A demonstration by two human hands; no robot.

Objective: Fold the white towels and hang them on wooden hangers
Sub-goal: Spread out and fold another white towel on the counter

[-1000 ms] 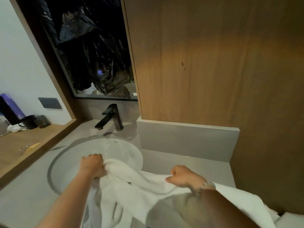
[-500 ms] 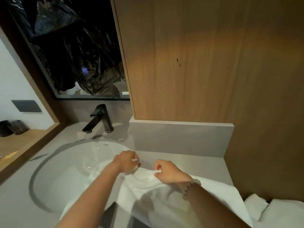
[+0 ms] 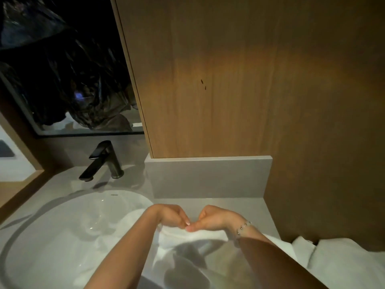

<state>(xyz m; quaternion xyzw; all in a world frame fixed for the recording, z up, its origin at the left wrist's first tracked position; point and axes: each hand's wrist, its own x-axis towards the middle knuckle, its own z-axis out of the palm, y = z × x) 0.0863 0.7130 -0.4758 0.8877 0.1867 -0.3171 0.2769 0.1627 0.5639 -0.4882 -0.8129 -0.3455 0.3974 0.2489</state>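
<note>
You're holding the white towel (image 3: 193, 236) by its top edge w/ both hands, right in front of you & just right of the sink (image 3: 62, 236). Your left hand (image 3: 168, 215) is curling its fingers down & pinching the edge. Your right hand (image 3: 214, 220) is doing the same, thumb & forefinger nipping the cloth. The two sets of fingertips are meeting at the middle of the edge, touching or nearly so, w/ the knuckles peaking above the fabric. The towel is hanging from that pinch toward you & bunching under your wrists. Its left part is lying over the sink's right rim, the rest spreading over the gray counter (image 3: 250, 207). Arm shadows are falling across it. A beaded bracelet (image 3: 243, 226) is sitting on your right wrist. More white cloth (image 3: 343, 265) is lying at bottom right, against the wood panel (image 3: 229, 80); can't tell if it's a separate towel. A black faucet (image 3: 102, 161) is standing behind the sink, spout pointing at the basin. A gray backsplash (image 3: 208, 176) is running along the counter's back edge under the panel. The mirror (image 3: 62, 69) at upper left is showing only dark reflections.
</note>
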